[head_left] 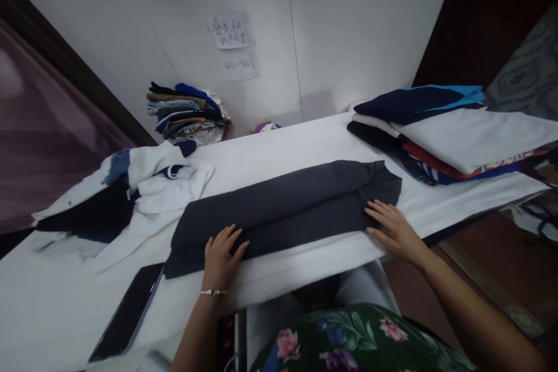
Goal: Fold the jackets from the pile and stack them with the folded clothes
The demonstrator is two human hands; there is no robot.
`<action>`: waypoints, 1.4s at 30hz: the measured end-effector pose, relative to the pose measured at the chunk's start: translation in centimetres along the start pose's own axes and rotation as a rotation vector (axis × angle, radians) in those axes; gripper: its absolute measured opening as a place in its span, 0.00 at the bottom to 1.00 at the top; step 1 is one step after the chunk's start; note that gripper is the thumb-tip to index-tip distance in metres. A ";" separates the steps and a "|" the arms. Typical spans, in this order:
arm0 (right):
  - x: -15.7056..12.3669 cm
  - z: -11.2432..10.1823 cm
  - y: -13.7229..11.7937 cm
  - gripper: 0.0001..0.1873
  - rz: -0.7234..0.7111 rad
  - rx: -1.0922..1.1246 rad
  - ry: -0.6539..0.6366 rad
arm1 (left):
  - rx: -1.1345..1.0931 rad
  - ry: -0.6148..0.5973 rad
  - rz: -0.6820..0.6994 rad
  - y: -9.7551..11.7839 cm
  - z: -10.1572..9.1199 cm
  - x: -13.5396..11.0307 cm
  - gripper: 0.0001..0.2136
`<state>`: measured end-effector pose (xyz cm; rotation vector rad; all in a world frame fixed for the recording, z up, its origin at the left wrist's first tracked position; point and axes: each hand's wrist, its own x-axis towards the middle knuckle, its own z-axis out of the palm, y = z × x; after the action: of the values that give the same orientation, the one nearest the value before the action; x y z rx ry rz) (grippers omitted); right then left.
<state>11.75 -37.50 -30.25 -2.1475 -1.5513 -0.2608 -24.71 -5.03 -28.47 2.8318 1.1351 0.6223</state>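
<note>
A dark grey garment (279, 203), folded into a long strip, lies flat across the white-covered table (270, 157). Its ribbed-looking end (386, 183) points to the right. My left hand (221, 253) rests on the near edge of the garment toward its left end, fingers spread. At the right end, my right hand (390, 226) touches the near edge with its fingers stretched out. Neither hand grips the cloth. A bracelet circles my left wrist.
A dark phone (128, 311) lies at the front left. Rumpled white and navy clothes (143, 192) spread behind it. Folded clothes are stacked (187, 113) at the back left, and another folded pile (457, 133) sits at the right. Handwritten paper notes (235, 43) hang on the wall.
</note>
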 end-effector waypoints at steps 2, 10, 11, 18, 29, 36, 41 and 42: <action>0.4 0.1 -0.3 0.23 -0.032 -0.015 -0.068 | -0.025 -0.003 0.049 -0.1 0.4 -0.4 0.15; -0.1 0.4 1.0 0.20 -0.067 -0.072 -0.072 | -0.093 -0.016 0.202 -1.8 0.5 -1.4 0.17; -0.1 0.4 1.1 0.20 -0.063 -0.079 -0.058 | -0.107 -0.011 0.209 -1.9 0.4 -1.4 0.15; 1.1 0.3 2.1 0.17 -0.080 -0.057 0.006 | -0.088 -0.013 0.154 -1.6 -0.3 -0.9 0.14; 0.4 0.6 1.8 0.19 -0.038 -0.062 -0.121 | -0.003 -0.115 -0.064 -1.5 -1.9 -1.5 0.16; 0.5 0.7 -0.6 0.27 -0.095 -0.083 -0.060 | 0.127 -0.073 -0.214 -3.4 -3.1 -2.1 0.15; 1.3 2.8 -1.0 0.27 -0.211 -0.071 -0.099 | 0.138 -0.051 -0.309 -4.1 -3.5 -2.6 0.14; 1.4 3.2 -0.8 0.26 -0.230 -0.074 -0.109 | 0.141 -0.045 -0.342 -4.3 -3.6 -2.8 0.14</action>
<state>11.05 -34.63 -32.20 -2.0675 -1.8821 -0.2844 -30.71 -4.14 -26.83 2.6434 1.6618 0.4684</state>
